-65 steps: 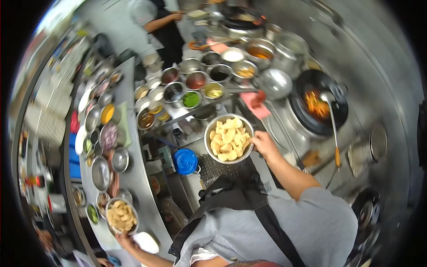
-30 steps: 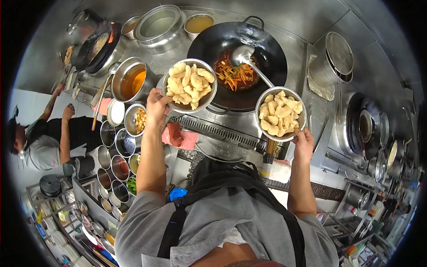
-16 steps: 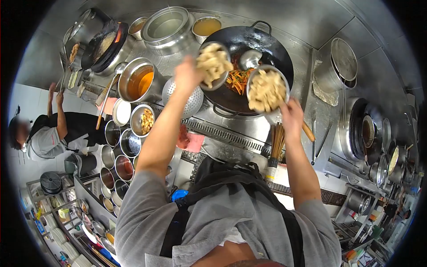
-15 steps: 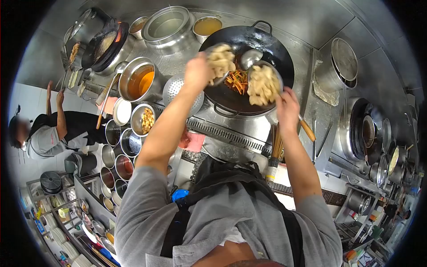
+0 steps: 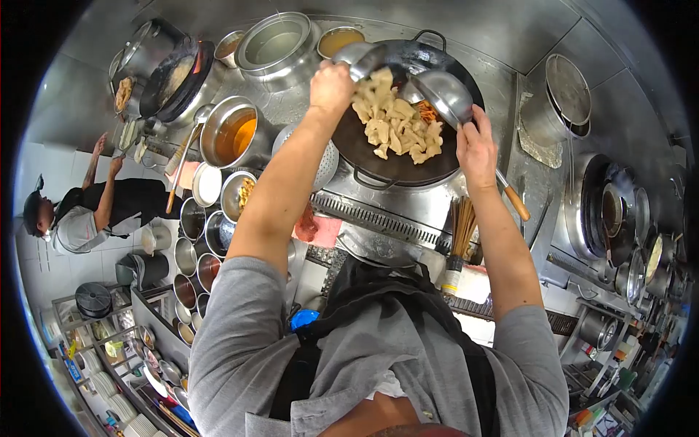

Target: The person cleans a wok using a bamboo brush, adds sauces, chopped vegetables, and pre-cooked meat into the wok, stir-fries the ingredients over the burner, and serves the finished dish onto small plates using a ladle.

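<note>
My left hand (image 5: 332, 87) grips the rim of a metal bowl (image 5: 362, 60), tipped over the far left part of a large black wok (image 5: 349, 149). Another metal bowl (image 5: 445, 95), turned over above the wok's right side, is held at its edge by my right hand (image 5: 478, 148). Pale chunks of meat (image 5: 397, 124) lie heaped in the wok, some seemingly in mid-fall. Shredded orange vegetables (image 5: 427, 111) show beside them, partly covered. A ladle with a wooden handle (image 5: 517, 204) rests in the wok, its head mostly hidden behind the right bowl.
Left of the wok stand a pot of orange liquid (image 5: 231, 138), a perforated strainer (image 5: 326, 164) and several seasoning tins (image 5: 191, 218). A bamboo brush (image 5: 461, 226) stands at the stove's front edge. A co-worker (image 5: 80, 211) is at another wok on the left.
Both bowls, full of meat pieces before, have been tipped, and the meat has poured into the wok over the vegetables. My left hand has risen slightly.
</note>
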The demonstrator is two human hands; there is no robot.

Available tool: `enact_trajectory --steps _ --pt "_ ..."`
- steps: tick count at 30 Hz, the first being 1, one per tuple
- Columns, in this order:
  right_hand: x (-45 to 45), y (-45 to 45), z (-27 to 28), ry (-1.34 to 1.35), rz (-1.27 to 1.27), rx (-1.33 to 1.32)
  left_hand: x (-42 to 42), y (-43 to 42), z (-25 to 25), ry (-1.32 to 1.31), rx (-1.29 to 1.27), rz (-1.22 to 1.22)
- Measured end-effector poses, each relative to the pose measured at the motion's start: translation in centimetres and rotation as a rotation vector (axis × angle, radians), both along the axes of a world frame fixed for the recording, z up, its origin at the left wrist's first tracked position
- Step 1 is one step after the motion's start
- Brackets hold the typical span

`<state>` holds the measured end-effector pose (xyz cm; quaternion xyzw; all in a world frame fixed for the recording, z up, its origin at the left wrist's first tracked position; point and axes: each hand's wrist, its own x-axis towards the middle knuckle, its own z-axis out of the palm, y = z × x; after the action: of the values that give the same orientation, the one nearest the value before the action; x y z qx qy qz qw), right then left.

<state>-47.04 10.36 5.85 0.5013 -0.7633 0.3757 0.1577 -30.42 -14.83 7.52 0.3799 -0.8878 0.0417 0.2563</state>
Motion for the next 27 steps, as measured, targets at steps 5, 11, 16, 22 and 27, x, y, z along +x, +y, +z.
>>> enact_trajectory --steps 5,11,16,22,27 --pt "-0.4 -0.6 -0.5 0.020 -0.011 0.068 0.1 3.1 -0.5 -0.135 -0.016 -0.231" --pt "0.0 0.0 0.1 0.013 -0.012 -0.116 5.6 1.3 0.9 0.107 0.014 0.121" --pt "0.8 2.3 -1.7 -0.850 0.070 -0.186 12.6 9.5 5.6 0.566 0.709 0.345" --pt "11.0 5.7 -1.4 -1.102 0.524 0.245 22.6 20.9 0.6 0.678 0.664 0.339" --pt "20.2 13.0 -6.7 -1.501 1.000 0.605 32.3 37.5 -7.5 0.591 1.092 0.598"
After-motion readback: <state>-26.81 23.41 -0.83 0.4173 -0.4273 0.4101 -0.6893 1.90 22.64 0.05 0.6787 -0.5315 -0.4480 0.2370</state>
